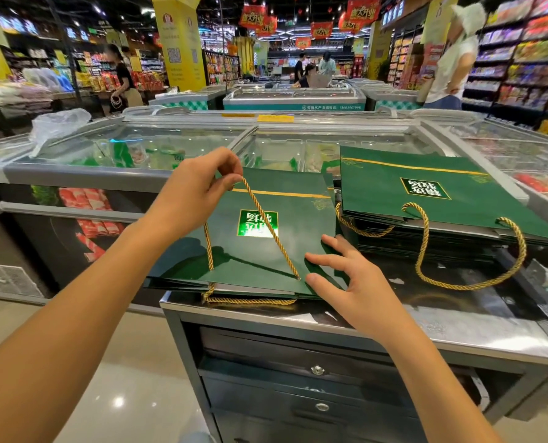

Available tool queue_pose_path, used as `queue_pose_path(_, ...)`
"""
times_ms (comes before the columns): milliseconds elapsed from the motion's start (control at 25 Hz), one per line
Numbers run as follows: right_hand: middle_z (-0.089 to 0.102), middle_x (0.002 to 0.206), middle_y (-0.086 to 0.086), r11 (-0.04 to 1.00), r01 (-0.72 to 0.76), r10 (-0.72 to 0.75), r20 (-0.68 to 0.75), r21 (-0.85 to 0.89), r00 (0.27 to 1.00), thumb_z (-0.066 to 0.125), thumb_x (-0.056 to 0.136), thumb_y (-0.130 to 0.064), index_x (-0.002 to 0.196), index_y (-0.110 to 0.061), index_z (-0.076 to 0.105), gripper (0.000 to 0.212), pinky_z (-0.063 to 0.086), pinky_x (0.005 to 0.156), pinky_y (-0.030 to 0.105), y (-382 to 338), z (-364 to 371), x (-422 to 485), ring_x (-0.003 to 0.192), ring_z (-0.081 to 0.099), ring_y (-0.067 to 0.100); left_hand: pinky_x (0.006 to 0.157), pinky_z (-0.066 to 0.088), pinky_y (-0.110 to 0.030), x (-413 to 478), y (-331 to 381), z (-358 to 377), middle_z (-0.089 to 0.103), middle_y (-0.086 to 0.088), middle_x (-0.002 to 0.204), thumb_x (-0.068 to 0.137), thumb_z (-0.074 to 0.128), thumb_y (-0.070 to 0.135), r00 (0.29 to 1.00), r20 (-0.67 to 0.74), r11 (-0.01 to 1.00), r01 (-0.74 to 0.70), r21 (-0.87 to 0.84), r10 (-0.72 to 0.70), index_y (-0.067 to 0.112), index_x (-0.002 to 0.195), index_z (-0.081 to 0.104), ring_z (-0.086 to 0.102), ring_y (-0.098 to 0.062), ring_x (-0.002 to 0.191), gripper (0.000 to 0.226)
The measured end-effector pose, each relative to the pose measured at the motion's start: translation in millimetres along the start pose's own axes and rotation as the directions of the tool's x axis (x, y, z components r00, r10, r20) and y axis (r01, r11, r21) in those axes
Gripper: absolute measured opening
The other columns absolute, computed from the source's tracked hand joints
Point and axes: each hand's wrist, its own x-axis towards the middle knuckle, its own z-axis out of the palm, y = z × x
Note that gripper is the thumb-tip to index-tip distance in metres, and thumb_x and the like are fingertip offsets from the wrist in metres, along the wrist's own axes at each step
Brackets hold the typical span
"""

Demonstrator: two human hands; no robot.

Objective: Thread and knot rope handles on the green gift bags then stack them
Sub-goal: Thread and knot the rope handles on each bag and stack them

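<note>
Indoors at a supermarket, a person's left hand point(199, 190) pinches a gold rope point(269, 225) between thumb and forefinger, holding its loop above the green gift bag point(250, 260) — which lies flat atop a small pile on a steel counter point(426, 327). The right hand point(349, 279), fingers straight and spread, presses the bag's near corner beside the rope's hole. Handled bags point(426, 190) sit stacked just to the right.

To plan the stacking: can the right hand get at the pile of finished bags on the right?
Probably yes: the right hand only rests on the near bag, the pile lies beside it, with nothing between them.
</note>
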Motion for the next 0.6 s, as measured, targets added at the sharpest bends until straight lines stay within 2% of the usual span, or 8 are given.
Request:
queue_pose_path(80,0.037,0.159,-0.014,1.000,0.004,-0.004,-0.003,-0.014,1.000,0.069,0.094,-0.037,0.133,-0.036,0.065,0.039,0.023,0.115,0.023,0,0,0,0.154,0.017,0.005,0.062,0.037,-0.007,4,0,-1,0.059,0.007,0.085,0.096,0.065,0.013,1.000,-0.014,1.000,-0.021,0.019,0.021,0.015,0.098,0.063,0.053,0.003,0.065,0.004)
queue_pose_path(160,0.037,0.160,-0.014,1.000,0.004,-0.004,-0.005,-0.017,1.000,0.068,0.094,-0.038,0.133,-0.037,0.064,0.039,0.024,0.119,0.028,1,1,0,0.153,0.017,0.004,0.063,0.038,-0.007,5,-5,-6,0.061,0.006,0.085,0.093,0.070,0.015,0.997,0.057,0.997,0.063,-0.032,-0.061,0.018,0.099,0.066,0.052,0.002,0.064,0.008)
queue_pose_path(280,0.036,0.160,-0.015,1.000,0.003,-0.003,-0.002,-0.015,1.000,0.068,0.094,-0.038,0.133,-0.038,0.064,0.039,0.024,0.120,0.029,1,1,0,0.153,0.016,0.003,0.067,0.044,-0.009,-2,-18,-14,0.064,0.003,0.090,0.089,0.073,0.011,0.951,0.243,0.969,0.223,-0.108,-0.192,0.023,0.106,0.068,0.057,0.004,0.068,0.021)
queue_pose_path(400,0.036,0.160,-0.015,1.000,-0.003,0.003,-0.003,-0.011,1.000,0.067,0.094,-0.039,0.134,-0.038,0.063,0.040,0.024,0.124,0.038,1,0,-1,0.153,0.016,0.003,0.069,0.046,-0.009,-10,-26,-23,0.065,0.003,0.085,0.087,0.075,0.007,0.915,0.300,0.942,0.316,-0.113,-0.271,0.021,0.105,0.071,0.059,0.003,0.068,0.023)
queue_pose_path(480,0.036,0.160,-0.015,1.000,-0.002,0.002,-0.004,-0.008,1.000,0.068,0.094,-0.039,0.134,-0.038,0.063,0.040,0.025,0.124,0.039,1,0,0,0.153,0.016,0.002,0.063,0.045,-0.012,-13,-31,-29,0.066,0.002,0.079,0.084,0.078,0.009,0.894,0.324,0.943,0.332,-0.013,-0.311,0.020,0.098,0.074,0.056,-0.001,0.061,0.018)
queue_pose_path(600,0.035,0.160,-0.016,1.000,0.003,-0.003,-0.004,-0.011,1.000,0.068,0.094,-0.039,0.134,-0.038,0.063,0.040,0.026,0.124,0.038,2,1,0,0.153,0.016,0.002,0.057,0.046,-0.023,-9,-34,-40,0.069,0.000,0.070,0.082,0.082,0.020,0.857,0.347,0.915,0.293,0.277,-0.380,0.019,0.084,0.074,0.060,-0.010,0.059,0.008)
